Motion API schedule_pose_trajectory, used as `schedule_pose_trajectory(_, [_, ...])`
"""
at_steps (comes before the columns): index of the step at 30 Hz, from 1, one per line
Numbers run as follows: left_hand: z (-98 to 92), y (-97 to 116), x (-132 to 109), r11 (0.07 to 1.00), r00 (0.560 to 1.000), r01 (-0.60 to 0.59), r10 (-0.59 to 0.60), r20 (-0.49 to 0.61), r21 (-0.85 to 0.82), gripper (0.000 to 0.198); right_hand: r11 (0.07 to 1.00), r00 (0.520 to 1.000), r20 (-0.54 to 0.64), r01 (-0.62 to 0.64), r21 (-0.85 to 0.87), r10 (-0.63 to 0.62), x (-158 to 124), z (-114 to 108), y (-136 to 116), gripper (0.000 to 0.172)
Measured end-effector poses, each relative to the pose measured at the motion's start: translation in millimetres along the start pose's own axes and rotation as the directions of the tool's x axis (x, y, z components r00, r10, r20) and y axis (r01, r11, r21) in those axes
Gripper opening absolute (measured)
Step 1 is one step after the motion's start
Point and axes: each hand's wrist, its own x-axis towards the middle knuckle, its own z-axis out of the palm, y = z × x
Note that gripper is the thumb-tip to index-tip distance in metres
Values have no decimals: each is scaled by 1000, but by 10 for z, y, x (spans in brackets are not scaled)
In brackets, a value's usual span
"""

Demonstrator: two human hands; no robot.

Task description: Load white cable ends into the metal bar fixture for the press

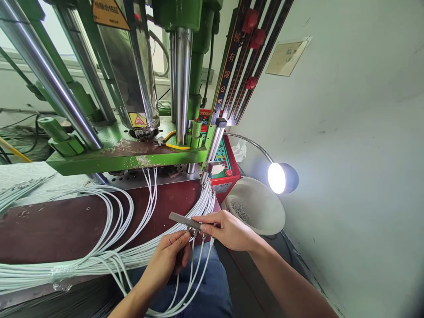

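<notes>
My right hand (228, 229) pinches one end of a small grey metal bar (183, 219), held level above my lap. Several white cables (195, 274) hang from the bar's underside by their connector ends and loop down over my blue trousers. My left hand (167, 260) is closed just below the bar, its fingertips pinching one of those cables near its connector. Both hands hover at the front edge of the dark red worktable (59, 229).
A green press machine (126, 145) with steel columns (183, 84) stands over the table. A thick bundle of white cables (66, 265) lies across the table. To the right are a red control box (223, 163), a white bowl (256, 205), a lit gooseneck lamp (280, 178) and a wall.
</notes>
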Motion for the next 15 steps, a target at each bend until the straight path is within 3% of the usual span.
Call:
schedule_pose_trajectory(3, [30,32,8,1000,1000,-7,6,-4,-24,46,999,1000,-10,27,-19,-27,9,1,26,40])
schedule_pose_trajectory(9, [10,33,65,999,999,-33,33,-24,1,37,999,995,92,27,-34,-24,243,-87,100,39])
schedule_pose_trajectory(11, [-53,30,67,988,986,-101,115,-124,116,31,1000,995,102,18,-9,-17,419,-111,140,38])
schedule_pose_trajectory(15, [-250,113,22,927,890,-182,297,-346,328,30,995,996,94,18,-94,-9,788,-114,198,36])
